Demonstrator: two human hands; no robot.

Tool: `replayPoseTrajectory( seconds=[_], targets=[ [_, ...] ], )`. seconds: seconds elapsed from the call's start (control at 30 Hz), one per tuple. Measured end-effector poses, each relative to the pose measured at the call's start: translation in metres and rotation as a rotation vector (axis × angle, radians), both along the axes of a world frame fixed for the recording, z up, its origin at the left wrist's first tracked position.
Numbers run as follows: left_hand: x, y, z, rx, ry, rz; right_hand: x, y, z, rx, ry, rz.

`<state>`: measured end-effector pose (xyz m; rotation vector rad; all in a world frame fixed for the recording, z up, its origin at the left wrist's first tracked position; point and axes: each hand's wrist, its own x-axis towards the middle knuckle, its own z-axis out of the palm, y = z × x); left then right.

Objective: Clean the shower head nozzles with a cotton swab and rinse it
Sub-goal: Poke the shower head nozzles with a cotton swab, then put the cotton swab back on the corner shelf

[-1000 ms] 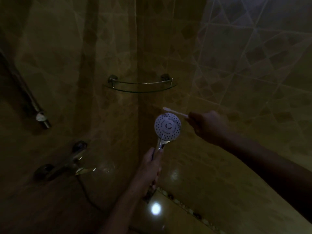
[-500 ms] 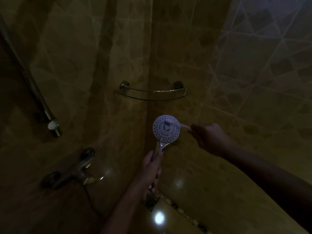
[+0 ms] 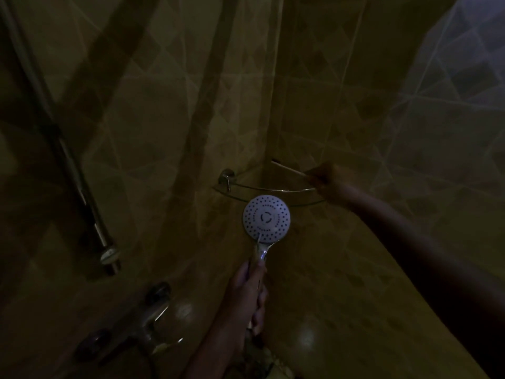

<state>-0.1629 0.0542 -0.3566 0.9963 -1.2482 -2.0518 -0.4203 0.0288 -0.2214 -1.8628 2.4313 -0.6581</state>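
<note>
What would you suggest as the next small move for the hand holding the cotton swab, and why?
Probably lower the swab onto the shelf and let go. The right hand holds the cotton swab up over the glass corner shelf, well clear of the shower head, whose nozzle face is turned to the camera in the left hand. That suggests scrubbing is over and rinsing comes next.

Left hand (image 3: 247, 294) grips shower head (image 3: 266, 218) handle — right hand (image 3: 326, 179) holds swab (image 3: 288, 168).

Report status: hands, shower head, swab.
Left hand grips shower head handle. Right hand holds swab above shelf, off nozzles. Nothing blocking.
</note>
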Motion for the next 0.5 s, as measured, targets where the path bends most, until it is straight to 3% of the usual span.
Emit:
replayPoseTrajectory(
  seconds=[0.23,0.5],
  targets=[
    [0.002,-0.029,0.004,-0.052,-0.027,0.027,-0.006,-0.077,-0.006,0.053,-0.004,-0.063],
    [0.010,-0.035,-0.002,-0.030,-0.042,0.053,-0.013,-0.108,-0.038,0.120,0.013,-0.132]
  ],
)
